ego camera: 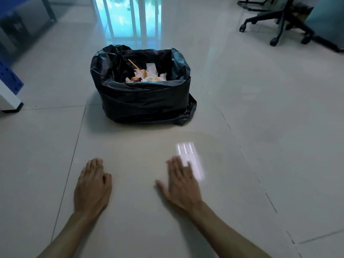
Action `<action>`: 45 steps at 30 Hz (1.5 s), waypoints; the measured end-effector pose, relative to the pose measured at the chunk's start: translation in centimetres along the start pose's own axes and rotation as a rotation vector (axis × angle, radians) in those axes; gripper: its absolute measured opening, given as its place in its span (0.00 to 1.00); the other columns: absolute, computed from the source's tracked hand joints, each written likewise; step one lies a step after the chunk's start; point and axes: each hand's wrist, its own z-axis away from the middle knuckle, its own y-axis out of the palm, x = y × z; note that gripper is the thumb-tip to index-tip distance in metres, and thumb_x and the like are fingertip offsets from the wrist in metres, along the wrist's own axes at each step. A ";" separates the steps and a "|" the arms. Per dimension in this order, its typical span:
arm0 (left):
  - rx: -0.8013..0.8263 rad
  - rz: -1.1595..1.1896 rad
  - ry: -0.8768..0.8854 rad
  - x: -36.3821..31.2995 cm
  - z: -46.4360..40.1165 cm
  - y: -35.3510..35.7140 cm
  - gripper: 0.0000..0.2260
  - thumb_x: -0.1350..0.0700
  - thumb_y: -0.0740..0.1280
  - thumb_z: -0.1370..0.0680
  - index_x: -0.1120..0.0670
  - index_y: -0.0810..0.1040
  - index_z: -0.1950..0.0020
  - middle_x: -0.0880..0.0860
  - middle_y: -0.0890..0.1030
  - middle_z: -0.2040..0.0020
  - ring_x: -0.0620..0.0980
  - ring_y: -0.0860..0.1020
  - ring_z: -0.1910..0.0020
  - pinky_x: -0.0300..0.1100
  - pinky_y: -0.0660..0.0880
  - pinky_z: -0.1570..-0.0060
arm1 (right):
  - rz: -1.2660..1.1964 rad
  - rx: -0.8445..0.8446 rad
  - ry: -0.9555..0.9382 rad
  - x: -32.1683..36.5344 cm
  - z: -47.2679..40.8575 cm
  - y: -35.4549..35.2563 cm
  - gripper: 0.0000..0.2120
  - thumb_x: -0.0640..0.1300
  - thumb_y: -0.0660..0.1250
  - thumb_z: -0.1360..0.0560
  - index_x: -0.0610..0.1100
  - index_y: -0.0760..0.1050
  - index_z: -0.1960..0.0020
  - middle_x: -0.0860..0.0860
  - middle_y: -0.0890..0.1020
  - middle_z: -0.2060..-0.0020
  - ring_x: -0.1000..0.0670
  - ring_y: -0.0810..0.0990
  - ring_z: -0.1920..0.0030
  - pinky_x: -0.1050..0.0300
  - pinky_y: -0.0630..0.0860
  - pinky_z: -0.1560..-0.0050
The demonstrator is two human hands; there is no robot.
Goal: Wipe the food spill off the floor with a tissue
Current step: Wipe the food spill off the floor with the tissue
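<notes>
My left hand (92,185) rests palm down over the pale tiled floor (130,211), fingers together, holding nothing. My right hand (181,185) is also palm down to its right, fingers spread, with nothing in it. No tissue is in either hand and I see no spill on the tiles between them. Ahead stands a bin lined with a black bag (143,101). Inside it lie crumpled white tissues stained orange-brown (147,76) and a thin stick.
A wheeled office chair base (279,25) stands at the far right. A blue and white piece of furniture (10,90) is at the left edge. A glass door (128,17) lies beyond the bin. A light reflection glares on the tile by my right hand.
</notes>
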 end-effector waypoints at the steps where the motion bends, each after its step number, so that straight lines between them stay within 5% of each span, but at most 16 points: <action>1: -0.002 -0.003 0.001 -0.1 -0.3 0.1 0.31 0.48 0.45 0.22 0.64 0.60 0.24 0.62 0.64 0.24 0.56 0.61 0.24 0.50 0.55 0.24 | 0.025 -0.006 0.127 -2.9 0.0 -0.6 0.42 0.68 0.45 0.21 0.36 0.56 0.21 0.40 0.59 0.22 0.45 0.49 0.21 0.44 0.40 0.24; 3: -0.005 0.021 0.001 -0.2 -0.6 0.4 0.31 0.48 0.46 0.22 0.63 0.58 0.24 0.61 0.61 0.23 0.54 0.58 0.23 0.49 0.52 0.24 | 0.057 0.061 0.356 -8.2 -0.5 -2.5 0.44 0.71 0.37 0.22 0.39 0.44 0.20 0.42 0.47 0.20 0.47 0.38 0.21 0.43 0.37 0.23; 8: 0.006 0.063 -0.008 -0.3 -0.8 0.5 0.30 0.48 0.46 0.22 0.60 0.54 0.22 0.57 0.55 0.21 0.49 0.52 0.21 0.46 0.47 0.23 | 0.005 0.122 0.487 -9.1 -5.6 -3.3 0.45 0.71 0.37 0.23 0.37 0.41 0.20 0.41 0.44 0.20 0.46 0.36 0.21 0.42 0.37 0.23; 13: 0.010 0.117 -0.008 -0.1 -0.7 0.7 0.31 0.47 0.46 0.21 0.55 0.42 0.21 0.53 0.44 0.20 0.46 0.41 0.21 0.46 0.41 0.23 | -0.119 0.163 0.058 4.6 -9.0 0.4 0.40 0.67 0.41 0.20 0.38 0.40 0.20 0.42 0.42 0.20 0.47 0.35 0.21 0.43 0.34 0.23; 16: 0.012 0.055 0.051 0.7 -0.6 1.1 0.29 0.50 0.46 0.21 0.59 0.45 0.22 0.55 0.46 0.21 0.51 0.43 0.21 0.54 0.44 0.23 | -0.210 0.230 -0.205 12.4 -6.4 1.3 0.35 0.62 0.43 0.17 0.39 0.43 0.20 0.43 0.45 0.20 0.48 0.36 0.22 0.45 0.32 0.24; 21: -0.001 0.079 0.039 0.9 -0.8 1.0 0.28 0.50 0.44 0.21 0.58 0.52 0.22 0.53 0.53 0.21 0.48 0.46 0.21 0.50 0.43 0.23 | -0.071 0.079 -0.345 8.3 -2.6 1.8 0.32 0.64 0.47 0.18 0.45 0.63 0.23 0.46 0.66 0.24 0.43 0.55 0.21 0.37 0.53 0.24; 24: -0.018 0.111 0.023 0.4 -0.7 0.7 0.28 0.49 0.43 0.20 0.58 0.52 0.22 0.52 0.53 0.21 0.47 0.46 0.21 0.49 0.43 0.23 | 0.014 0.040 -0.148 1.0 -1.5 0.0 0.28 0.63 0.50 0.19 0.50 0.69 0.25 0.51 0.71 0.27 0.42 0.59 0.22 0.39 0.55 0.25; 29: -0.007 0.132 0.012 0.3 -0.6 0.6 0.28 0.49 0.43 0.20 0.57 0.52 0.21 0.52 0.53 0.20 0.46 0.45 0.21 0.48 0.42 0.23 | 0.077 0.096 0.399 -9.9 -1.6 -3.8 0.37 0.67 0.34 0.23 0.51 0.47 0.19 0.53 0.51 0.20 0.44 0.39 0.21 0.39 0.39 0.23; 34: -0.011 0.151 0.002 -0.1 -0.5 0.5 0.28 0.48 0.43 0.20 0.57 0.52 0.22 0.51 0.52 0.20 0.45 0.43 0.21 0.49 0.42 0.23 | -0.059 0.086 0.510 -8.7 -6.8 -3.3 0.39 0.67 0.37 0.21 0.43 0.43 0.19 0.45 0.46 0.19 0.44 0.38 0.21 0.40 0.38 0.23; 40: -0.027 0.172 0.019 0.2 -0.8 0.8 0.28 0.49 0.43 0.21 0.57 0.52 0.22 0.51 0.51 0.21 0.43 0.42 0.22 0.50 0.42 0.23 | -0.131 0.168 0.065 5.9 -14.3 0.5 0.42 0.64 0.36 0.23 0.36 0.48 0.20 0.40 0.51 0.20 0.43 0.43 0.20 0.41 0.35 0.24; 45: -0.036 0.129 0.040 1.0 -0.9 1.4 0.29 0.53 0.47 0.22 0.62 0.51 0.22 0.57 0.50 0.21 0.49 0.41 0.21 0.56 0.45 0.23 | -0.141 0.228 -0.370 13.8 -13.3 0.7 0.30 0.57 0.48 0.17 0.42 0.53 0.20 0.45 0.57 0.20 0.43 0.46 0.20 0.41 0.39 0.24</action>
